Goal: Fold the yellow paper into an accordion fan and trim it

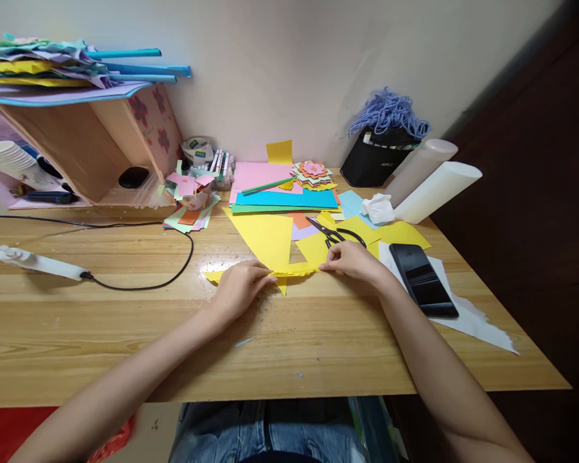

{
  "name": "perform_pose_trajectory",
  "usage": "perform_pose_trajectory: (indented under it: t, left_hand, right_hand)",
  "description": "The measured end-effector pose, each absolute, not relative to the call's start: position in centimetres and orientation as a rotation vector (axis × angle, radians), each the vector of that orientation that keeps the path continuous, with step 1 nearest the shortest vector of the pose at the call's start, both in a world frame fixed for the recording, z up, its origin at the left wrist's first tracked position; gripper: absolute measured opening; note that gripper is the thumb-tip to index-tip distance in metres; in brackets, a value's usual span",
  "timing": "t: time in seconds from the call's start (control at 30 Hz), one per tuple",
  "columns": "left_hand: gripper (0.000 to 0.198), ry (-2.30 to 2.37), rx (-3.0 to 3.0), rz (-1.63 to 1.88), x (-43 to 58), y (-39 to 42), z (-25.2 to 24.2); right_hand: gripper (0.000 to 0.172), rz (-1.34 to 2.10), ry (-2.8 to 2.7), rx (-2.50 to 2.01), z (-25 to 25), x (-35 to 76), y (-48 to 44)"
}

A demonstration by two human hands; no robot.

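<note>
A narrow folded strip of yellow paper [296,271] with a scalloped edge lies across the middle of the table. My left hand [241,286] pinches it left of its centre, and its left tip sticks out beyond that hand. At the strip's right end, my right hand [350,260] holds it between thumb and fingers. Under and behind the strip lies a larger flat sheet of yellow paper [265,238]. Black-handled scissors [335,235] rest on yellow scraps just behind my right hand, their handles partly hidden by it.
At the back are coloured sheets [284,200] and a layered paper flower [313,173]. A phone [423,280] lies on white paper at right. On the left, a glue gun [41,262] trails a black cord. Paper rolls [439,193] and a black holder [374,161] stand back right.
</note>
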State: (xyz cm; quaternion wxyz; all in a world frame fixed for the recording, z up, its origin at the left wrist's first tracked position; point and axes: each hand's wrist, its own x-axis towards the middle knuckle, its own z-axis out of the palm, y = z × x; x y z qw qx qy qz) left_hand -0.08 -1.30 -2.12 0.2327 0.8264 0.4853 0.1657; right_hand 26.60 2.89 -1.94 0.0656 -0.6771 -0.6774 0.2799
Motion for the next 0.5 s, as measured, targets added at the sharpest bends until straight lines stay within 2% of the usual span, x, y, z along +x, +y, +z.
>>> perform_pose_trajectory:
  t: [0.2, 0.37, 0.5]
  left_hand:
    - [0.028, 1.360, 2.410, 0.443, -0.2, -1.1, -2.6]
    - [0.029, 1.376, 2.467, 0.532, -0.3, -1.2, -3.8]
    - [0.028, 1.382, 2.439, 0.616, -0.4, -1.1, -4.2]
  right_hand:
    - [0.013, 0.766, -2.114, -1.950, -1.4, 26.4, 2.5]
    - [0.019, 0.678, -2.279, -1.339, -0.3, 24.5, 1.1]
    - [0.018, 0.425, -2.356, -0.960, -1.3, 21.2, -0.3]
